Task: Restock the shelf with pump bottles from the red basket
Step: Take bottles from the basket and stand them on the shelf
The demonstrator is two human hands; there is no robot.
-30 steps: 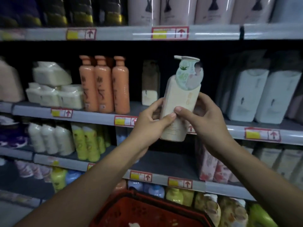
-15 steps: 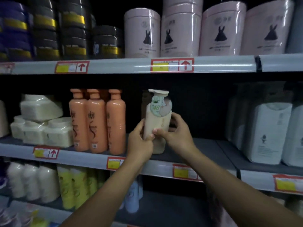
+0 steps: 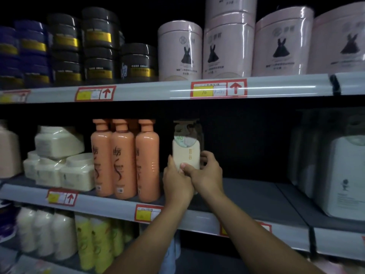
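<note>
The cream-coloured plastic pump bottle with a round green-and-white label at its neck (image 3: pixel 186 153) stands upright on the grey middle shelf (image 3: pixel 256 196), just beside the three tall orange plastic bottles (image 3: pixel 124 159) and in front of a second bottle of the same kind, which is dark and hard to see. Both hands hold it low on the body. The left hand (image 3: pixel 176 182) is against the left side of the bottle, its fingers (image 3: pixel 170 162) pointing up along the edge, and the right hand (image 3: pixel 207 175) wraps from the right, with the thumb pressed on the front face and the other fingers curled around the back. So the fingers of both hands are pressed against the bottle, not spread. Both forearms reach forward and upward from the lower edge of the view, close together, with the wrists nearly touching. I judge that the bottle is full and rather heavy, with stiff walls that do not give much, and with a smooth surface that may slip. The pump head on top looks like the weak part, so it is better to hold the wide flat body, as the hands do, and not the neck. The bottom of the bottle is hidden by the hands, so I cannot tell whether it rests fully on the shelf. The red basket is not in view.
</note>
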